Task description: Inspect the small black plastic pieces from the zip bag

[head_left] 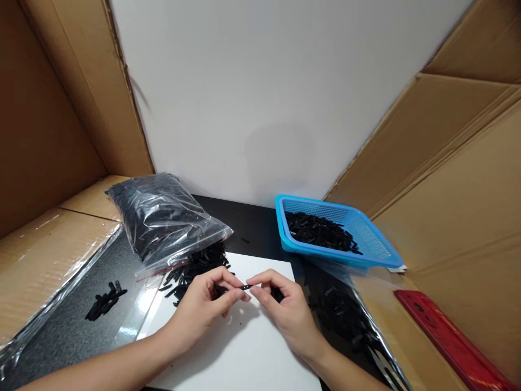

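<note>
Above a white sheet, my left hand and my right hand meet, fingertips closed on one small black strip with tiny light spots. Each hand pinches an end of it between thumb and forefinger. More black pieces show in the curl of my left fingers, and something dark sits inside my right fingers; how many I cannot tell. Just behind my left hand lies a loose pile of black strips. Its near part is hidden by that hand.
Behind the pile leans a clear zip bag full of black pieces. A blue basket holding black strips stands back right. Small black heaps lie at left and right. A red case rests far right; cardboard walls flank the table.
</note>
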Motion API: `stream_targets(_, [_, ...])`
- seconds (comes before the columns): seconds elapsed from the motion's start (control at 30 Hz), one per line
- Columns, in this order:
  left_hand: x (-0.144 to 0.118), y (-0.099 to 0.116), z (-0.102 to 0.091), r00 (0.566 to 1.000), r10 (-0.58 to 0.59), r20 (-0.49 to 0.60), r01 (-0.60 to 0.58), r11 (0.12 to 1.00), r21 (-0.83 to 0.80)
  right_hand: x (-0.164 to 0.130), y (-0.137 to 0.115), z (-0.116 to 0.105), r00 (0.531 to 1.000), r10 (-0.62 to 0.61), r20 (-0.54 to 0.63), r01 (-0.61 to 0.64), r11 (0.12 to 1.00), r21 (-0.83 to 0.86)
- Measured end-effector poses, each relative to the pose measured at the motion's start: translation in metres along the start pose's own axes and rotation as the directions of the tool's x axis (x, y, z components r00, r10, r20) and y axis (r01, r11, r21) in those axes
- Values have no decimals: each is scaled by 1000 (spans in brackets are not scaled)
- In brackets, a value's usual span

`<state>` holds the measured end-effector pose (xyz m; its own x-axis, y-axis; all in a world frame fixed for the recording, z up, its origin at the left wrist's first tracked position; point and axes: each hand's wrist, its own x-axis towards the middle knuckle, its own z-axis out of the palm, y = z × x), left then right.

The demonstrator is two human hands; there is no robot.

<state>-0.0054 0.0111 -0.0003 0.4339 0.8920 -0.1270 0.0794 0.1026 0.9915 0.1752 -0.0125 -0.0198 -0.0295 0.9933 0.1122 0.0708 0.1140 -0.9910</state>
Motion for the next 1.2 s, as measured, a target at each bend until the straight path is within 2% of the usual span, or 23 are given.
stream_targets(0.17, [-1, -3, 4, 995, -31, 90, 46, 984, -173, 3, 6, 0, 996, 51, -68, -44, 994, 100])
stream_targets(0.3, [-3, -4, 5, 991, -57, 123, 88, 962, -257, 4, 12, 0, 993, 111, -35, -100, 966, 237])
stream_targets(0.6, [4, -7, 4, 994, -85, 73, 101, 961, -259, 4, 5, 3, 976, 214, 37, -210, 881, 425])
stream_targets(0.77, [5, -9, 3, 993, -98, 66, 109, 972, -210, 4, -2, 3, 956, 235, 177, -294, 766, 572])
stream_targets(0.83, [3, -8, 2, 994, -91, 65, 102, 974, -201, 3, -3, 3, 947, 237, 215, -318, 781, 538])
stream_targets(0.9, [0, -6, 3, 993, -86, 80, 100, 978, -184, 1, -3, 4, 949, 241, 205, -307, 857, 414])
stream_targets(1.0, [-5, -3, 5, 990, -78, 113, 95, 984, -153, -3, -4, 7, 972, 168, 164, -193, 969, 153])
stream_targets(1.1, [-7, -3, 7, 984, -83, 158, 104, 986, -127, -7, -4, 12, 987, 73, 142, -73, 997, -11])
stream_targets(1.2, [-8, -4, 7, 977, -81, 197, 105, 988, -114, -9, -3, 13, 994, -8, 113, 17, 997, -75])
